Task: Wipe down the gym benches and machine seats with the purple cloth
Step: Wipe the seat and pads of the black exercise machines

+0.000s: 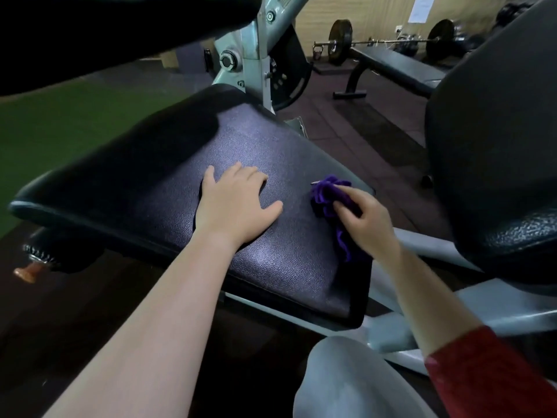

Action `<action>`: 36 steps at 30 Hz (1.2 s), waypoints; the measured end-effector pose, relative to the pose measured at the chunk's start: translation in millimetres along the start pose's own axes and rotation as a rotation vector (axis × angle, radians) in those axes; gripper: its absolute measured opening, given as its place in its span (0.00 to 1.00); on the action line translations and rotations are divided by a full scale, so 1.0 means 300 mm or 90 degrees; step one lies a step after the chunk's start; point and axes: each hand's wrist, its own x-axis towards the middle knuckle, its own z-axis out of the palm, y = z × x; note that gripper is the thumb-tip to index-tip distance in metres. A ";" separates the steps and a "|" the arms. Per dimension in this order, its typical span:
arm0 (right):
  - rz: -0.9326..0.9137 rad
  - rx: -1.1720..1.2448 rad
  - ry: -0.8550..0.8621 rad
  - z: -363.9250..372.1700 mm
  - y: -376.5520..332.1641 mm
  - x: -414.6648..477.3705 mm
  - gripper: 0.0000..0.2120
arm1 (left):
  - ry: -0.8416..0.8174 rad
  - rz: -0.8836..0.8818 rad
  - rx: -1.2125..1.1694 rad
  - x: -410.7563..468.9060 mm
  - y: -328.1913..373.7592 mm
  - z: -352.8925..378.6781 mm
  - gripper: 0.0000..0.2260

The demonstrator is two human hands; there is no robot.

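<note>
Purple crumpled cloth point(328, 203) sits bunched near the right edge of the black textured vinyl seat pad point(168, 188), pinched in your right hand point(366, 223), whose fingers curl round it. Your left hand point(236, 203) lies flat on the pad beside it, fingers spread and holding nothing.
</note>
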 end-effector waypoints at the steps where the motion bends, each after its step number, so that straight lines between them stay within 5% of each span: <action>1: 0.047 0.030 -0.002 -0.019 0.026 0.030 0.16 | -0.003 -0.001 0.000 0.000 0.001 -0.002 0.26; 6: 0.283 -0.061 0.021 -0.017 0.117 0.213 0.17 | -0.005 -0.008 0.008 -0.002 0.007 0.000 0.26; 10: 0.189 -0.157 -0.052 0.059 0.030 0.290 0.19 | -0.011 -0.012 0.007 0.000 0.011 -0.004 0.26; 15: -0.038 -0.105 -0.111 0.116 -0.101 0.139 0.21 | 0.005 -0.014 -0.091 -0.008 0.005 -0.043 0.21; 19: -0.099 -0.017 -0.119 0.044 -0.131 -0.065 0.21 | 0.047 -0.028 -0.125 -0.037 -0.036 -0.125 0.20; 25: -0.046 0.009 -0.049 0.018 -0.113 -0.175 0.21 | -0.022 -0.087 -0.083 -0.081 -0.121 -0.203 0.20; 31: 0.138 -0.142 0.017 0.137 -0.136 0.077 0.19 | -0.045 -0.100 -0.017 -0.078 -0.195 -0.224 0.20; 36: 0.163 -0.120 0.001 0.282 -0.230 0.354 0.17 | -0.043 -0.097 0.010 -0.036 -0.289 -0.233 0.21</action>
